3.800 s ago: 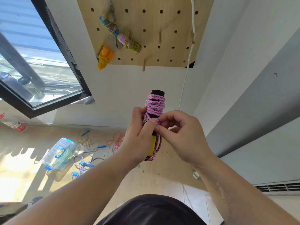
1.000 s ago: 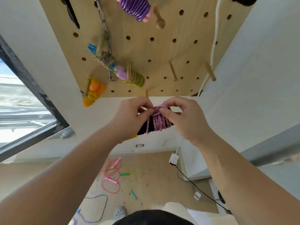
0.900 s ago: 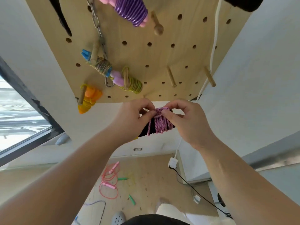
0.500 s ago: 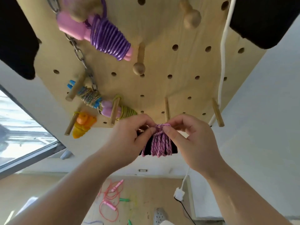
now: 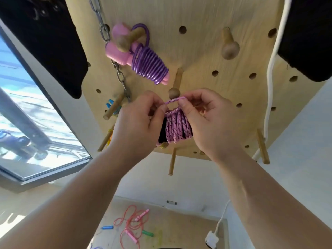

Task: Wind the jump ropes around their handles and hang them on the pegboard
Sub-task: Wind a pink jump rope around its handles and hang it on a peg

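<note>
A pink braided jump rope (image 5: 177, 129) is wound around its black handles and hangs between my hands in front of the wooden pegboard (image 5: 206, 56). My left hand (image 5: 136, 123) and my right hand (image 5: 206, 121) each pinch one end of a small rope loop stretched between them. The loop sits right at the round knob of a wooden peg (image 5: 174, 91). Higher up, a purple rope on pink handles (image 5: 142, 60) hangs on another peg.
A metal chain (image 5: 115, 56) hangs at the board's left, above a blue-handled bundle (image 5: 110, 105). A white cord (image 5: 271, 65) runs down the right side. Bare pegs (image 5: 230, 45) stick out. Black fabric (image 5: 48, 40) hangs at both upper corners. Loose ropes (image 5: 131, 227) lie on the floor.
I have stepped up to the pegboard and raised the wound pink rope. Both hands have pulled a loop out of it and lifted it to the knobbed peg.
</note>
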